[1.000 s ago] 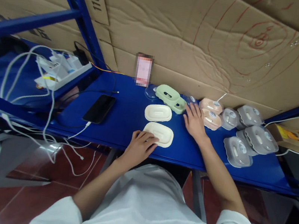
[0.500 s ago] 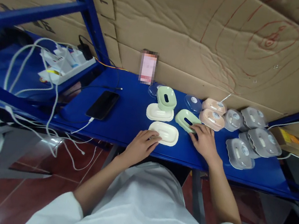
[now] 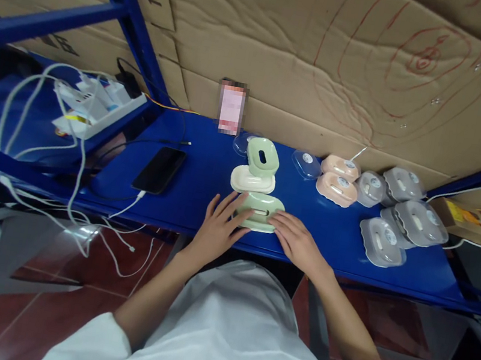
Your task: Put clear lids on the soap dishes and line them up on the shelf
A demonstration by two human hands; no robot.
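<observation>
A green slotted soap dish [image 3: 266, 203] sits over a cream base, of which only a pale rim shows, at the table's front edge. My left hand [image 3: 217, 225] grips its left end, thumb low and fingers over the rim. From the right, my right hand [image 3: 297, 242] holds the opposite end with its fingers together. Just behind lies another cream base [image 3: 240, 179], and a second green slotted dish [image 3: 263, 165] rests partly on it. A clear lid [image 3: 241, 142] is behind that dish, and another clear lid [image 3: 307, 165] lies farther right.
Peach soap boxes [image 3: 337, 189] and several grey ones with clear lids [image 3: 382, 244] stand on the right of the blue table [image 3: 201, 198]. A black phone [image 3: 160, 170] with a cable lies left. A power strip [image 3: 109, 113] and tangled white cables are beyond it. Cardboard backs the table.
My right hand has brought the green dish from the right onto the front cream base. My left hand has shifted from the base's edge to the dish's left end.
</observation>
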